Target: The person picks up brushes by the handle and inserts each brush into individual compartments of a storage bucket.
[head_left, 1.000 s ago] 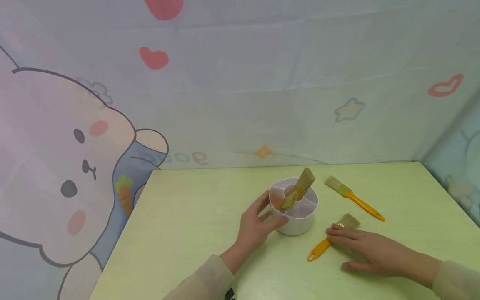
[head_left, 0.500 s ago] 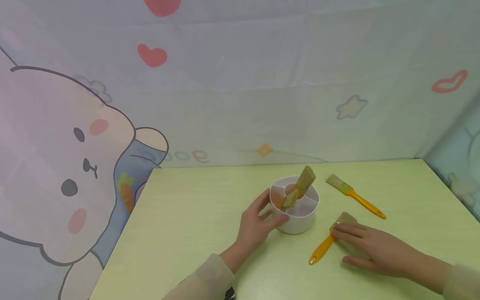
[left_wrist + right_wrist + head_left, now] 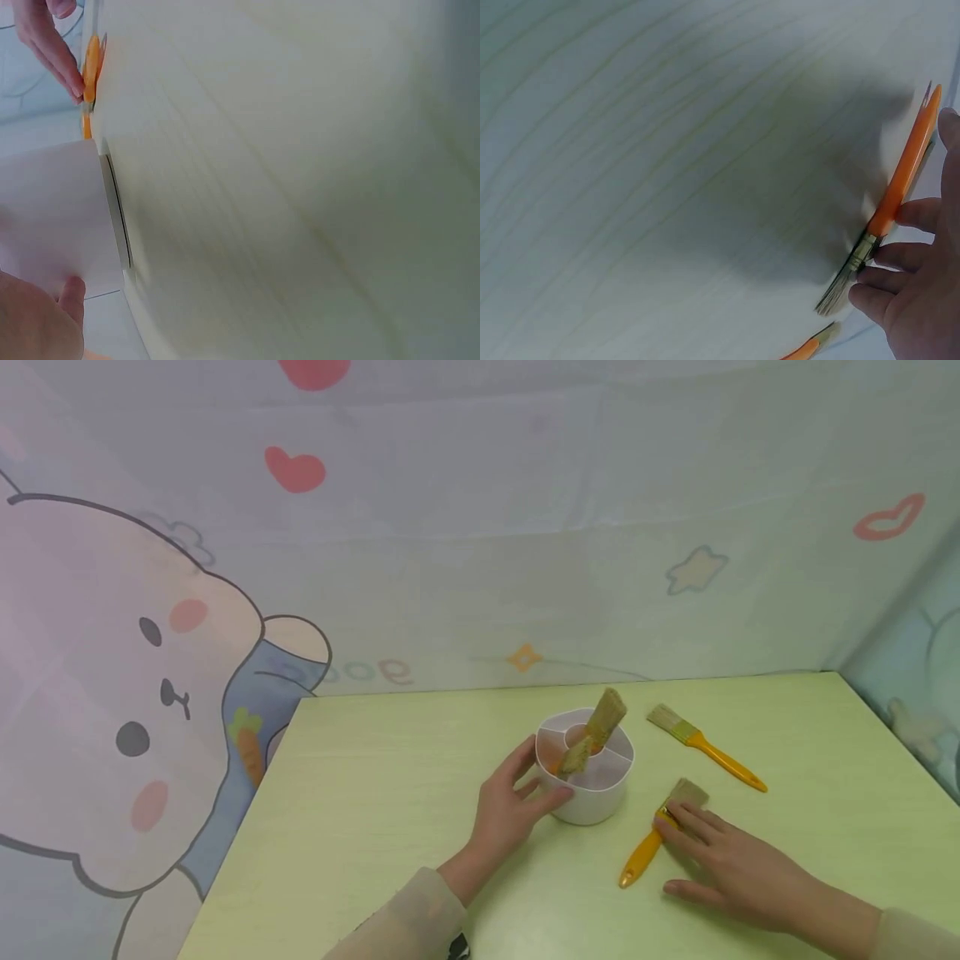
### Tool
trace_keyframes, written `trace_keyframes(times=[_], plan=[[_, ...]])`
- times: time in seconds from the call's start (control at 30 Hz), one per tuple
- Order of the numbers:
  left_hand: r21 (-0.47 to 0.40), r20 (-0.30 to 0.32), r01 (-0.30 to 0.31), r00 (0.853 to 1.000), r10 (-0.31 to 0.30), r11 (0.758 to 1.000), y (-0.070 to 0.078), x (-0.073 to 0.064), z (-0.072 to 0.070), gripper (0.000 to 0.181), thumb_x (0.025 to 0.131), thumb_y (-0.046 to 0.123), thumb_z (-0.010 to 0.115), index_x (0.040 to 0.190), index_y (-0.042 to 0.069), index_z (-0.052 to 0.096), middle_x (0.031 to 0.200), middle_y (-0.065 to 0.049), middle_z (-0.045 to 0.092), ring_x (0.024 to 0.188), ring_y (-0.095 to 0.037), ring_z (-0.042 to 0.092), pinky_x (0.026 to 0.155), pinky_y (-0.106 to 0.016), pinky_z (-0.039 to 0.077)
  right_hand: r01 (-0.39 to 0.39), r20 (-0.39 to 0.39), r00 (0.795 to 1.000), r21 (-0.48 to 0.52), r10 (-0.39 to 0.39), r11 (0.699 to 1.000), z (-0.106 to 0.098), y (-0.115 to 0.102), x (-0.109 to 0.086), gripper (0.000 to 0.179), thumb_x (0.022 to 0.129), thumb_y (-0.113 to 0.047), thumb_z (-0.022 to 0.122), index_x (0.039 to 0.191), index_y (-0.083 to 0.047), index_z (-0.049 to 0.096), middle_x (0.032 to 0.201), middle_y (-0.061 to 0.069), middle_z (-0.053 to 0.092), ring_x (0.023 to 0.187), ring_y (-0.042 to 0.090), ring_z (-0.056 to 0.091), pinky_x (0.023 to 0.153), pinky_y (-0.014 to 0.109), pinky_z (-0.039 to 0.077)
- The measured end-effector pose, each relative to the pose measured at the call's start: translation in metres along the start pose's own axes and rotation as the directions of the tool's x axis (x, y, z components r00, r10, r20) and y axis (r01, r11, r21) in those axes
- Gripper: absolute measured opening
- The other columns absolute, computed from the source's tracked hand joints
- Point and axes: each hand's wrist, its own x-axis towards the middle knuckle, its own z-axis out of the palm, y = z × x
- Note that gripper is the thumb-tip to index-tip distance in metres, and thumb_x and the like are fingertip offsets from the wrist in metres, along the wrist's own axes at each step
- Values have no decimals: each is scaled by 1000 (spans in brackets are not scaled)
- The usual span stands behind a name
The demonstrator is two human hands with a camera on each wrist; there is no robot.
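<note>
A round white organizer cup, split into compartments, stands on the table. Two paintbrushes lean in it bristles up, one taller than the other; their handles are mostly hidden by its walls. My left hand holds the cup from the left, thumb on the near side and fingers around the far side. A yellow-handled paintbrush lies to the cup's right. My right hand reaches over it, extended fingertips touching the handle and ferrule area; in the right wrist view the fingers rest along the brush.
Another yellow-handled paintbrush lies farther back on the right, bristles toward the upper left. The pale yellow-green table ends at a hanging cloth printed with hearts and a cartoon animal.
Under my right fingertips, the near paintbrush has turned slightly, its bristle end shifting left. My left hand still holds the cup. The head view has shifted slightly.
</note>
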Motion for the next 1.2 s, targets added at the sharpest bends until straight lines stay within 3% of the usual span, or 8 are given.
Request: trace_keyframes(times=[0.27,0.37,0.47,0.7,0.87,1.0,1.1,1.2], plan=[[-1,-3,5,1000,-5,1000,-1,1,-1,79,89,19,90,159,20,52,159,4,55,149,-22,50,115,-44,53,151,-16,988,-37,-151,988,1,23,3,73,99,-62,68,154,-14,59,158,17,54,135,43,60,108,50,57],[-5,-3,4,1000,-4,1000,-1,1,-1,80,89,18,90,159,20,52,160,4,55,149,-22,50,115,-44,53,263,-71,961,-67,-268,962,2,36,5,70,99,-57,72,153,-15,60,157,14,56,139,35,58,127,29,36],[-13,1,3,1000,-3,1000,0,1,-1,80,90,18,90,160,18,52,160,2,54,149,-23,50,115,-44,53,357,-110,924,-88,-366,930,3,48,8,69,98,-54,75,152,-13,60,158,12,56,155,22,40,129,14,3],[-7,3,11,1000,-11,1000,0,0,1,81,90,18,90,160,17,51,160,3,54,149,-22,50,114,-41,53,421,-102,897,-93,-430,902,1,62,9,67,99,-48,75,152,-11,59,161,8,53,162,1,11,131,17,2],[-3,-3,10,1000,-10,1000,-1,0,1,80,90,18,90,160,18,52,160,4,54,149,-21,50,114,-41,53,323,-75,942,-50,-326,945,-3,56,7,69,100,-48,74,156,-11,55,160,8,54,157,19,37,129,12,4],[0,-3,5,1000,-5,1000,0,0,0,79,90,18,89,159,19,52,160,4,55,149,-22,51,114,-42,53,111,-35,993,0,-111,994,-5,45,5,78,99,-54,72,158,-8,51,161,11,52,142,34,56,125,31,38],[0,3,3,1000,-3,1000,2,-1,0,79,90,19,89,160,19,52,160,4,54,149,-22,50,114,-43,53,-41,3,999,44,41,998,-7,37,3,83,99,-57,71,158,-3,49,162,18,49,143,40,54,112,55,52],[4,2,-2,1000,2,1000,4,-1,0,79,90,18,89,160,17,51,160,3,54,149,-22,51,114,-44,54,-129,32,992,108,126,986,-6,30,2,87,100,-57,70,157,4,47,162,25,46,144,46,50,111,64,49]])
